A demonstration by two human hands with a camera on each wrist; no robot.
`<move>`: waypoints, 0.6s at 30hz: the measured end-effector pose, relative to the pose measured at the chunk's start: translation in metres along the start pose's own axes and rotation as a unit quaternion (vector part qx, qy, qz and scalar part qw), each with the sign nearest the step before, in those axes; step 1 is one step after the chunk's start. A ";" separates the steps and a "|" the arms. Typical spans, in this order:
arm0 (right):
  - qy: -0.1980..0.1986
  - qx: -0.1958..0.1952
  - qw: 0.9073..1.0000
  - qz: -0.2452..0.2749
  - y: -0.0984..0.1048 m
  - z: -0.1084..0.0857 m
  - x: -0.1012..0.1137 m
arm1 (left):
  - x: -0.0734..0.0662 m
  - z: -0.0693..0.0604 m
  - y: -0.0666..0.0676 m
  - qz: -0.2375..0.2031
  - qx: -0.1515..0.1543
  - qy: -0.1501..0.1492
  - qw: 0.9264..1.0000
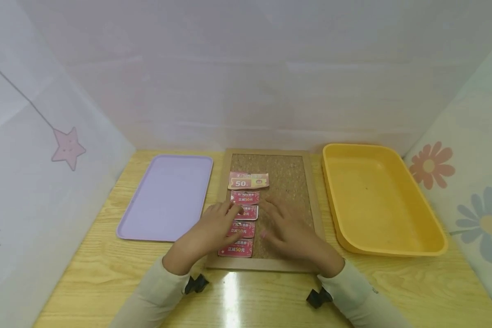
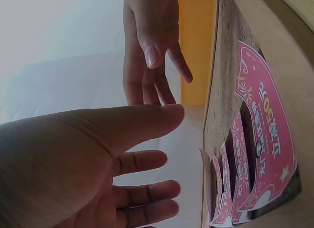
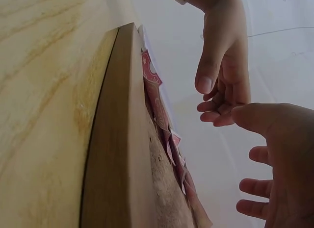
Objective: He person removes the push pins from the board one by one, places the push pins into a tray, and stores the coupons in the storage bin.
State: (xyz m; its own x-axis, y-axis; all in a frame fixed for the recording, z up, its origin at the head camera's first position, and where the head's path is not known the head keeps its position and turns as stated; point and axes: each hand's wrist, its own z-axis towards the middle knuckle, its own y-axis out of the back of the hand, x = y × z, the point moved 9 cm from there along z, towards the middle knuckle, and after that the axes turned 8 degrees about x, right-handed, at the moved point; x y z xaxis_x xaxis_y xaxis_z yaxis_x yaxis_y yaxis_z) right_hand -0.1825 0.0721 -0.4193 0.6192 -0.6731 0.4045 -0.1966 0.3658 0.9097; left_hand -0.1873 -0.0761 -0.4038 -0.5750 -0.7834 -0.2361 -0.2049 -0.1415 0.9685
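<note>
A framed cork board [image 1: 289, 182] lies on the table with several pink coupons [image 1: 235, 249] in a column down its left side. The farthest, a paler coupon [image 1: 248, 181], is wider than the others. Small round silver studs [image 2: 258, 148] show on the nearer coupons in the left wrist view. My left hand [image 1: 217, 229] hovers over the left edge of the column, fingers loosely bent and nothing in them. Over the bare cork just right of the coupons is my right hand [image 1: 289, 231], slightly blurred, its fingers relaxed and holding nothing. The wrist views show both hands above the board.
A flat lilac tray [image 1: 168, 196] lies left of the board. To the right stands a deep yellow tub [image 1: 377, 205]. White cloth walls [image 1: 246, 91] with star and flower prints enclose the wooden table [image 1: 270, 300] at the back and sides.
</note>
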 end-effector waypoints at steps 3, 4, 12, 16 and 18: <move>0.002 0.003 1.000 0.020 -0.004 -0.001 0.002 | -0.002 -0.002 -0.002 -0.012 0.011 -0.011 1.000; 0.004 0.003 1.000 0.025 -0.005 -0.001 0.002 | -0.003 -0.002 -0.003 -0.017 0.016 -0.014 1.000; 0.003 0.013 0.999 0.041 -0.013 0.000 0.004 | 0.000 0.000 -0.011 -0.061 0.071 -0.025 0.995; -0.005 0.026 0.997 0.075 -0.020 0.000 0.004 | 0.004 0.001 -0.015 -0.075 0.085 -0.018 0.993; -0.009 0.034 0.994 0.101 -0.024 0.000 0.004 | 0.004 0.002 -0.018 -0.090 0.093 -0.017 0.991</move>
State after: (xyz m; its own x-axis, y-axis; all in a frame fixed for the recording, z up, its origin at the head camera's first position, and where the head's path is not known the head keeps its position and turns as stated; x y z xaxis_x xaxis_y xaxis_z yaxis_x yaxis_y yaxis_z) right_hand -0.1755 0.0604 -0.4400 0.5488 -0.6015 0.5805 -0.3675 0.4501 0.8138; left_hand -0.1874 -0.0759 -0.4221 -0.5421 -0.7339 -0.4093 -0.4473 -0.1603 0.8799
